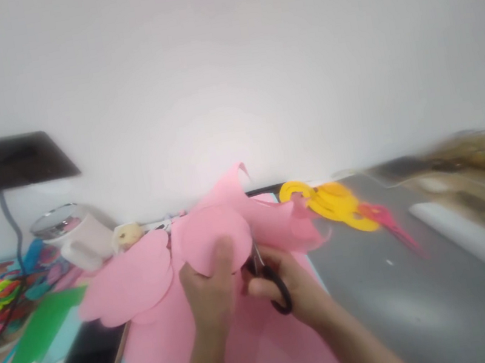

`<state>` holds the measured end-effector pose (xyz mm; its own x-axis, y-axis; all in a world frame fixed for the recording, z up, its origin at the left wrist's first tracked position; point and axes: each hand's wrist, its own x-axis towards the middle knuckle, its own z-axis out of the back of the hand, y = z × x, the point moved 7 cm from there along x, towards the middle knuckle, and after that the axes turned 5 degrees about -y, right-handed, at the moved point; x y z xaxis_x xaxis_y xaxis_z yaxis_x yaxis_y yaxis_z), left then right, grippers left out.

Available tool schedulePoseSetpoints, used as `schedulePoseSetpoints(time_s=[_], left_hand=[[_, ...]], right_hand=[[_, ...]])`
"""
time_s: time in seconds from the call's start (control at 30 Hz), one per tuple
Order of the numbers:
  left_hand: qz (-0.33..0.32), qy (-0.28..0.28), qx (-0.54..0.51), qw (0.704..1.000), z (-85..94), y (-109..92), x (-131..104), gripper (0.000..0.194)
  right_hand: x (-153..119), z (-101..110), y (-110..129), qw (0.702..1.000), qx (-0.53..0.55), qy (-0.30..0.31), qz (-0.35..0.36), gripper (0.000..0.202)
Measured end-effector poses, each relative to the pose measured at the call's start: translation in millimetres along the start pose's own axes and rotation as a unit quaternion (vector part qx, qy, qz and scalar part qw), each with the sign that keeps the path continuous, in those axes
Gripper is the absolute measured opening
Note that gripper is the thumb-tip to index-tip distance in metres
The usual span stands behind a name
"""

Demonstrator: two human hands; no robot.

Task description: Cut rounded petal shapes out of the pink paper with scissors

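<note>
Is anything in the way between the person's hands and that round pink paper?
Nothing visible stands between the left hand and the round pink paper, which it grips directly. At the right hand, the black-handled scissors that it holds come between, their blades by the paper's right edge.

no readable text anywhere

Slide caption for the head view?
Left hand holding a rounded pink piece, right hand holding black-handled scissors by its edge.
</note>
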<state>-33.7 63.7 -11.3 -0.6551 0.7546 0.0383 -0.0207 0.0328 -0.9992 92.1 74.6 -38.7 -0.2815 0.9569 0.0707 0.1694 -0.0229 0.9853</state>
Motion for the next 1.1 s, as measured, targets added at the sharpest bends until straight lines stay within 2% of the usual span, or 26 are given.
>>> schedulePoseSetpoints(time_s=[0.07,0.13,0.27,0.33,0.6,1.1], left_hand=[[0.004,0.026,0.028,0.999,-4.0,-1.3,-4.7,0.029],[0.001,0.030,0.033,0.999,-5.0,-1.7,-7.8,0.028],[-0.008,-0.042,-0.001,0.999,3.9,-0.1,-8.3,0.030],[-0.021,-0.060,-0.011,0.998,6.1,-0.2,-7.9,0.031],[-0.043,-0.066,0.026,0.997,4.7,-1.2,-12.8,0.033],[-0.033,-0.059,0.041,0.997,3.3,-1.9,-14.1,0.031]], right_hand=[[0.4,2.8,0.3,1.000,0.011,-0.008,0.006,0.032],[0.3,3.0,-0.7,1.000,0.026,-0.003,0.003,0.031],[-1.1,-0.7,-4.3,0.998,0.050,0.012,-0.022,0.033],[-2.0,-2.9,-5.3,0.998,0.059,0.018,-0.031,0.033],[-2.6,-4.1,-1.6,0.998,0.050,0.024,-0.025,0.036],[-2.3,-4.2,2.3,0.999,0.032,0.016,-0.029,0.042]])
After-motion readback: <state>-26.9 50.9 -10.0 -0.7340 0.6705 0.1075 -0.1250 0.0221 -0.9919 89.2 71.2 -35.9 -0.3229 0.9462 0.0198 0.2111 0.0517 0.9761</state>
